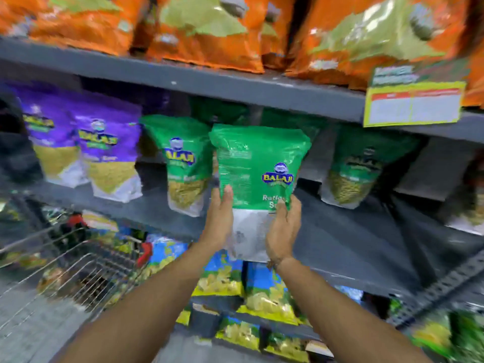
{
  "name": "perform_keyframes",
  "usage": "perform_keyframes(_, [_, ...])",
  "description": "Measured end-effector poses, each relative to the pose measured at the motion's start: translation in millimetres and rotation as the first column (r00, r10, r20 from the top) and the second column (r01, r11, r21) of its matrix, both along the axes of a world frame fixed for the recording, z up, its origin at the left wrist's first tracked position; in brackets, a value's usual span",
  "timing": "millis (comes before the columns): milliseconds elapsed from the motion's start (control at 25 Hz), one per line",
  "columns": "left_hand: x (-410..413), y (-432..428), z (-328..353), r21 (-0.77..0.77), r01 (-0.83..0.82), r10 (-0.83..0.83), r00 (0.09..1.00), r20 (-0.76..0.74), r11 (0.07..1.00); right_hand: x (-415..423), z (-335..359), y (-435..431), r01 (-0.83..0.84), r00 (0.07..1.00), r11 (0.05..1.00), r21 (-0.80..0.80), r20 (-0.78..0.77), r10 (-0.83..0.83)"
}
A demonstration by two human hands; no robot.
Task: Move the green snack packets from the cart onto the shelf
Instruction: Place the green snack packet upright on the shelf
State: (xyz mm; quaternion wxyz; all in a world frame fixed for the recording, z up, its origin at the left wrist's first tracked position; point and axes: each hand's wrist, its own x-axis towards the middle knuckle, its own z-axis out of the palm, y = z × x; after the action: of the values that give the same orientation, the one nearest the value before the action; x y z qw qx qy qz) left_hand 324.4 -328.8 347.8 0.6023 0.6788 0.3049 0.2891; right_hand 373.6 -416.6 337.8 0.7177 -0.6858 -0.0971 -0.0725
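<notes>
A green snack packet with a blue logo and a white bottom is held upright in front of the middle shelf. My left hand grips its lower left side and my right hand grips its lower right side. On that shelf stand two more green packets, one just to the left and one to the right. The wire cart is at the lower left, with blurred packets inside.
Purple packets stand on the left of the same shelf. Orange bags fill the shelf above, which carries a yellow price tag. Blue and yellow packets sit on the shelves below. A bare stretch of shelf lies between the two standing green packets.
</notes>
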Motion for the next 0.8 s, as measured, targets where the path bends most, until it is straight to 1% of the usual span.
perform_keyframes(80, [40, 1, 2, 0.038, 0.064, -0.063, 0.998, -0.02, 0.997, 38, -1, -3, 0.043, 0.999, 0.998, -0.056, -0.026, -0.044])
perform_keyframes(120, [51, 5, 1, 0.017, 0.079, -0.078, 0.996, -0.038, 0.997, 48, -4, -1, 0.049, 0.997, 0.997, -0.065, -0.052, -0.052])
perform_keyframes(160, [62, 10, -1, -0.039, 0.089, -0.091, 0.994, -0.063, 0.995, 55, -8, 1, 0.068, 0.992, 0.995, -0.08, -0.099, -0.076])
perform_keyframes(200, [74, 18, -7, -0.119, 0.086, -0.097, 0.991, -0.088, 0.989, 61, -12, 3, 0.127, 0.973, 0.986, -0.107, -0.177, -0.145])
perform_keyframes(240, [84, 25, -13, -0.209, 0.065, -0.089, 0.99, -0.11, 0.976, 65, -17, 5, 0.194, 0.936, 0.972, -0.134, -0.272, -0.224])
perform_keyframes(280, [92, 33, -17, -0.295, 0.063, -0.096, 0.99, -0.099, 0.953, 65, -19, 8, 0.252, 0.857, 0.952, -0.174, -0.417, -0.303])
perform_keyframes(320, [99, 37, -20, -0.368, 0.1, -0.125, 0.991, -0.044, 0.925, 61, -16, 14, 0.274, 0.738, 0.944, -0.185, -0.589, -0.329])
perform_keyframes(360, [108, 41, -25, -0.43, 0.156, -0.161, 0.987, 0.025, 0.889, 62, -16, 24, 0.286, 0.616, 0.947, -0.144, -0.729, -0.297])
perform_keyframes(400, [115, 45, -32, -0.49, 0.197, -0.177, 0.98, 0.088, 0.849, 65, -14, 31, 0.301, 0.569, 0.95, -0.084, -0.784, -0.25])
perform_keyframes(440, [120, 48, -36, -0.526, 0.201, -0.16, 0.98, 0.121, 0.827, 70, -13, 35, 0.306, 0.602, 0.951, 0.042, -0.782, -0.16])
perform_keyframes(480, [122, 52, -40, -0.525, 0.178, -0.145, 0.984, 0.103, 0.833, 82, -17, 36, 0.298, 0.665, 0.936, 0.189, -0.744, -0.062])
perform_keyframes(520, [122, 58, -46, -0.469, 0.166, -0.159, 0.986, 0.055, 0.868, 92, -17, 31, 0.27, 0.726, 0.915, 0.301, -0.688, 0.012])
perform_keyframes(560, [119, 62, -48, -0.369, 0.155, -0.17, 0.985, -0.008, 0.916, 101, -17, 23, 0.277, 0.759, 0.887, 0.369, -0.651, 0.034])
perform_keyframes(600, [117, 66, -53, -0.27, 0.14, -0.159, 0.986, -0.05, 0.952, 110, -20, 13, 0.295, 0.784, 0.88, 0.373, -0.621, 0.0])
perform_keyframes(640, [115, 69, -56, -0.192, 0.13, -0.146, 0.987, -0.068, 0.973, 114, -24, 4, 0.346, 0.797, 0.879, 0.327, -0.598, -0.091])
perform_keyframes(680, [116, 70, -59, -0.185, 0.169, -0.18, 0.983, -0.042, 0.968, 112, -32, -2, 0.412, 0.789, 0.875, 0.253, -0.58, -0.204])
perform_keyframes(720, [114, 68, -56, -0.209, 0.235, -0.242, 0.97, -0.011, 0.949, 104, -35, -5, 0.45, 0.786, 0.869, 0.207, -0.553, -0.275])
perform_keyframes(760, [116, 67, -58, -0.227, 0.308, -0.312, 0.95, 0.022, 0.924, 93, -36, 0, 0.404, 0.804, 0.891, 0.208, -0.544, -0.238])
perform_keyframes(800, [116, 65, -59, -0.251, 0.362, -0.363, 0.931, 0.044, 0.898, 81, -34, 8, 0.31, 0.834, 0.912, 0.269, -0.538, -0.125])
